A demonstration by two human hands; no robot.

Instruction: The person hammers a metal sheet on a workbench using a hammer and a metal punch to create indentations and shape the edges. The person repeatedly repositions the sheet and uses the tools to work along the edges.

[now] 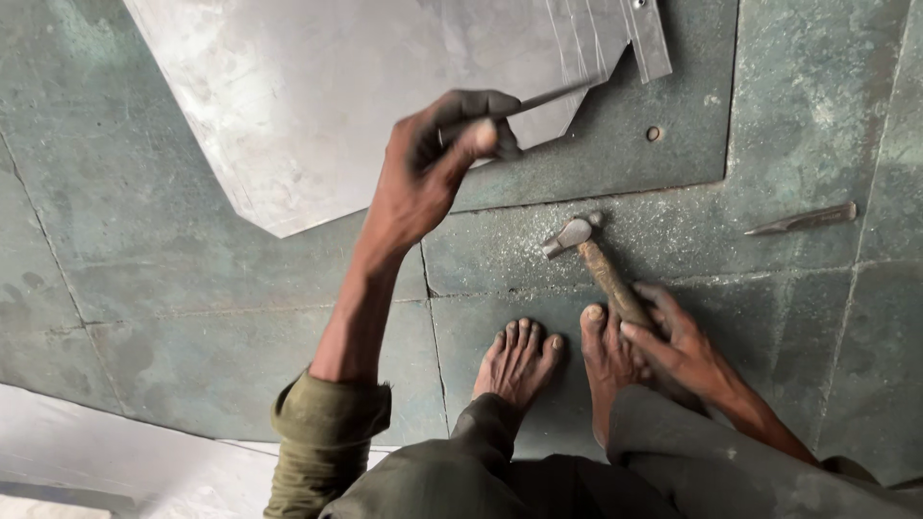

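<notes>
My left hand [433, 163] is raised over the floor and pinches a thin metal rod [553, 96] between thumb and fingers; the rod points right, above the edge of a large grey metal sheet [317, 96]. My right hand [678, 346] rests low by my right foot [606, 360], its fingers on the wooden handle of a hammer [591, 255]. The hammer lies on the floor with its steel head pointing up-left. My left foot [519, 360] is bare beside it.
A chisel [803, 219] lies on the floor at the right. Narrow metal strips [649, 38] sit at the sheet's top right corner. A small round hole [654, 134] marks the green metal floor. Another pale sheet [115, 461] lies at the bottom left.
</notes>
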